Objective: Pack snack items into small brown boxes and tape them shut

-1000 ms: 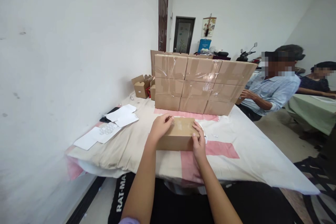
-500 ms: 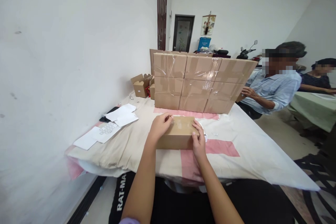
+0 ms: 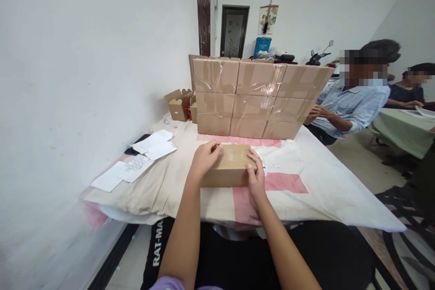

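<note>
A closed brown cardboard box (image 3: 234,158) lies on the cloth-covered table right in front of me, with a shiny patch like clear tape on its lid. At its left end, my left hand (image 3: 205,157) is closed, thumb and forefinger pinched together over the lid's edge. Whatever is between those fingertips is too small to make out. My right hand (image 3: 257,176) grips the box's right end, fingers on the lid and side. A bit of white shows behind that hand.
Behind the box stands a wall of stacked cartons (image 3: 253,95) wrapped in clear film. Open small boxes (image 3: 179,105) sit to its left. White papers (image 3: 137,167) lie by the wall at left. A person in a light blue shirt (image 3: 356,106) sits at right; another sits farther back.
My view has tilted slightly, so everything sits a little higher in the picture. Both hands keep almost the same hold at the box.
</note>
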Available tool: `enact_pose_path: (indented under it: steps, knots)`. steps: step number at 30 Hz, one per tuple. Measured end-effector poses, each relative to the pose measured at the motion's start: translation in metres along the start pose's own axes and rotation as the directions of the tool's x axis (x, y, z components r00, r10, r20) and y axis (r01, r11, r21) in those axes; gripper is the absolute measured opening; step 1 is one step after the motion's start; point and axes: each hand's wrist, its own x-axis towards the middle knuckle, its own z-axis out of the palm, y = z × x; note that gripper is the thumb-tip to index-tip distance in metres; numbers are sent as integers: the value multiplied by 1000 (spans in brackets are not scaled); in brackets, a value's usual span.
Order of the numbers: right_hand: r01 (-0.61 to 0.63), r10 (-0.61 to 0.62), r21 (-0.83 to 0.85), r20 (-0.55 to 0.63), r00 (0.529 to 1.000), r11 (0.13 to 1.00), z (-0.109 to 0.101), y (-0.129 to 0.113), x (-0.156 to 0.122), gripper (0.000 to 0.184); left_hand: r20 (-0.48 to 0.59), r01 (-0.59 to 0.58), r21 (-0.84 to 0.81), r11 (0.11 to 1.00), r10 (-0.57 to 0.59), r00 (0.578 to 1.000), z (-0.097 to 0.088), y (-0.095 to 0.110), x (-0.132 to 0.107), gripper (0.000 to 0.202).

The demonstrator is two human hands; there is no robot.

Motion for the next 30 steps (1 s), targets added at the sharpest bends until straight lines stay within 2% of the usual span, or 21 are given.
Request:
enact_pose_path:
  steps: [7, 16, 23, 25, 27, 30]
  knots:
    - [-3, 3, -1, -3, 1000, 1000, 0, -3, 0, 30, 7, -14, -12, 1000, 14, 1000, 1, -4, 2, 21]
    - [-14, 14, -22, -7, 1000, 1000, 1, -4, -2, 30, 77, -44, -172, 984, 58, 995, -2, -13, 2, 23]
    - [-10, 10, -42, -12, 1000, 999, 1, -3, -1, 30, -21, -116, -347, 930, 116, 993, -6, -21, 5, 25]
    - [-18, 18, -39, -13, 1000, 999, 1, -4, -1, 30, -24, -130, -350, 928, 130, 991, -8, -18, 8, 25]
    - [-29, 28, -34, -13, 1000, 999, 1, -4, -1, 30, 31, -146, -314, 938, 164, 986, -11, -11, 13, 26]
    - [-28, 28, -31, -23, 999, 999, 1, -4, -1, 30, 254, -138, -304, 943, 220, 942, -16, 9, 23, 32]
